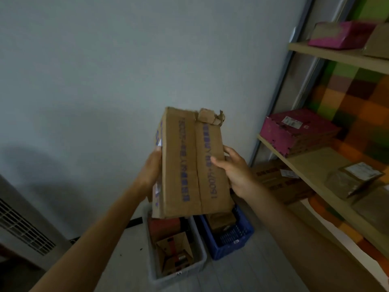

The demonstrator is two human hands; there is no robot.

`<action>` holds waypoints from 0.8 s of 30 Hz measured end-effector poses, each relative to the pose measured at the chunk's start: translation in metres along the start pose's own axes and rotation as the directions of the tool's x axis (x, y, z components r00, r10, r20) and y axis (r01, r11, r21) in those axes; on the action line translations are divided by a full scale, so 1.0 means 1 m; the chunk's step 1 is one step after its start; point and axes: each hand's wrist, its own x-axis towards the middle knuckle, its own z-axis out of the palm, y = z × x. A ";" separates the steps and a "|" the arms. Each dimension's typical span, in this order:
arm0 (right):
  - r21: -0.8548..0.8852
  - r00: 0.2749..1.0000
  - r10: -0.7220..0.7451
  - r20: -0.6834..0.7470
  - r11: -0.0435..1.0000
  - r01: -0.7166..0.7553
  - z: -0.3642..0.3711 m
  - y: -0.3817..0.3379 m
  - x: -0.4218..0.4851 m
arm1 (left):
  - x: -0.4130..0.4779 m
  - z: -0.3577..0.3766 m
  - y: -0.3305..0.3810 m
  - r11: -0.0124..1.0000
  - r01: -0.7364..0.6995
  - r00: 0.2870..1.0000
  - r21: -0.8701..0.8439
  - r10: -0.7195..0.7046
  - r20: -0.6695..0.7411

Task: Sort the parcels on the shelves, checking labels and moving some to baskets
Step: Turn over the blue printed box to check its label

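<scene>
I hold a tall brown cardboard parcel [189,163] with purple print and a torn top corner, upright in front of me. My left hand [150,168] grips its left side. My right hand [234,170] grips its right edge, thumb across the front face. Below the parcel on the floor stand a grey basket [201,264] with several boxes inside and a blue basket [245,234] holding a brown box. The shelves [311,165] on the right carry a magenta box [294,131], a small brown parcel [353,180] with a white label, and another magenta box [341,34] higher up.
A pale wall fills the left and centre. A grey unit with a vent grille [23,228] stands at the lower left. A brown printed carton [280,182] sits low beside the shelf frame. A colourful checked cloth [362,95] hangs behind the shelves.
</scene>
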 end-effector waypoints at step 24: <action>0.258 0.936 0.256 0.242 0.913 -0.316 -0.055 0.056 -0.011 | -0.004 0.008 -0.020 0.992 -0.090 0.996 0.087 0.089 0.014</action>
